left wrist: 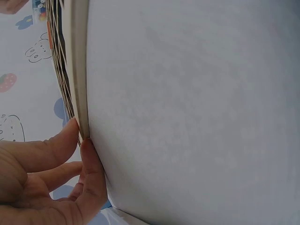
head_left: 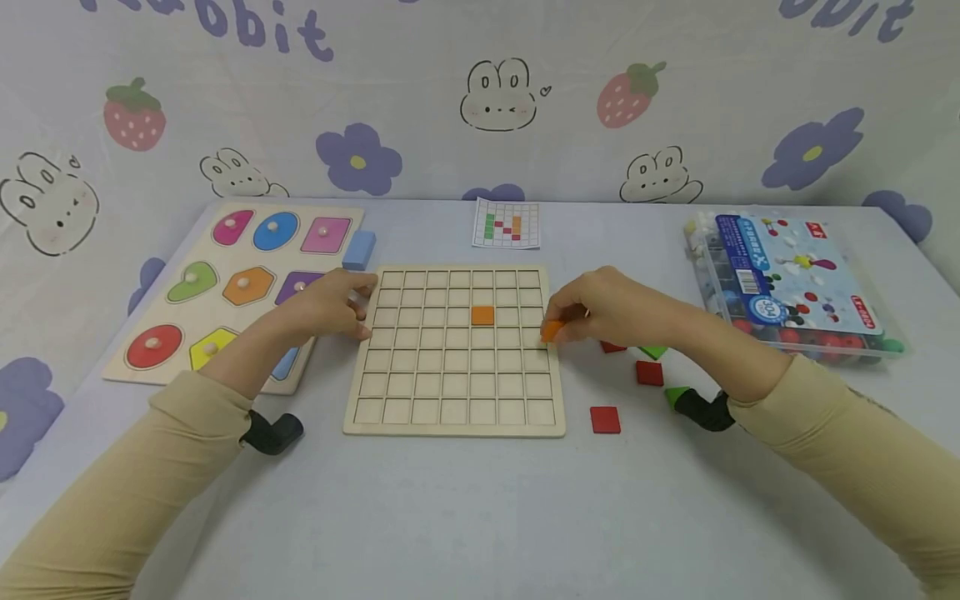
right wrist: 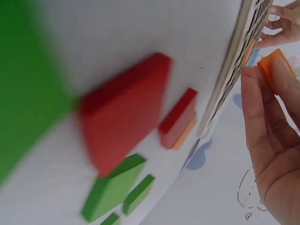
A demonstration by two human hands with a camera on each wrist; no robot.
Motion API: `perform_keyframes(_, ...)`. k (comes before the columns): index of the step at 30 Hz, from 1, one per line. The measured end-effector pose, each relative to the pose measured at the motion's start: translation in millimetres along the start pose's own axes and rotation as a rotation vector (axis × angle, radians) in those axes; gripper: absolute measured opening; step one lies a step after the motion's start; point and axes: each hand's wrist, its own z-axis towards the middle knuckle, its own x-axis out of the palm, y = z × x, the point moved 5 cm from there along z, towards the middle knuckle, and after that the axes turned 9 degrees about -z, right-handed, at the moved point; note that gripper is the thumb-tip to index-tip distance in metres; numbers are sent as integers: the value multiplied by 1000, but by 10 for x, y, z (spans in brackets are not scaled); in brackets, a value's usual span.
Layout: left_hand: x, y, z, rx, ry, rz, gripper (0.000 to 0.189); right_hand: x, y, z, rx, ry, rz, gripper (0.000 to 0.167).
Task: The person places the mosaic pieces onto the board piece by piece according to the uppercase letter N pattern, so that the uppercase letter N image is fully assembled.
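Grid board (head_left: 453, 432): pale wood, flat on the worktop (head_left: 450, 517) between the hands; one orange square (head_left: 482, 316) lies in a cell above and right of the middle.
Right hand (head_left: 609, 305): fingers drawn narrow, pinching an orange tile (head_left: 553, 331).
Held tile: at the board's right edge; whether it touches the wood, I cannot tell.
Left hand (head_left: 328, 304): fingers a little apart, tips touching the board's left edge.
Loose tiles: right of the board, red tiles (head_left: 605, 419) and green tiles (head_left: 653, 352), plus an orange piece (right wrist: 186, 132) beside a red one.
Pattern card (head_left: 506, 223): behind the board, with green, red and orange squares.
Left side: shape puzzle (head_left: 247, 329), a blue block (head_left: 359, 250) at its right edge.
Far right: plastic case (head_left: 798, 275) of coloured balls.
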Motion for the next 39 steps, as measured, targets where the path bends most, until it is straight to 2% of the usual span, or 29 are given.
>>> perform_keyframes(6, 5, -23, -7, 9, 9, -5, 83, -76, 79, 173, 19, -31, 70, 23)
perform_keyframes(16, 1, -31, -20, 6, 3, 10, 82, -142, 258, 440, 24, -89, 169, 13)
perform_keyframes(22, 1, -9, -19, 6, 10, 8, 83, -173, 334, 594, 33, -103, 169, 9)
perform_keyframes(31, 1, -6, -26, 17, 11, 3, 83, -146, 386, 762, 33, -58, 159, 11)
perform_keyframes(39, 3, -12, -14, 15, 10, 6, 82, -34, 381, 790, 110, 70, 137, 8)
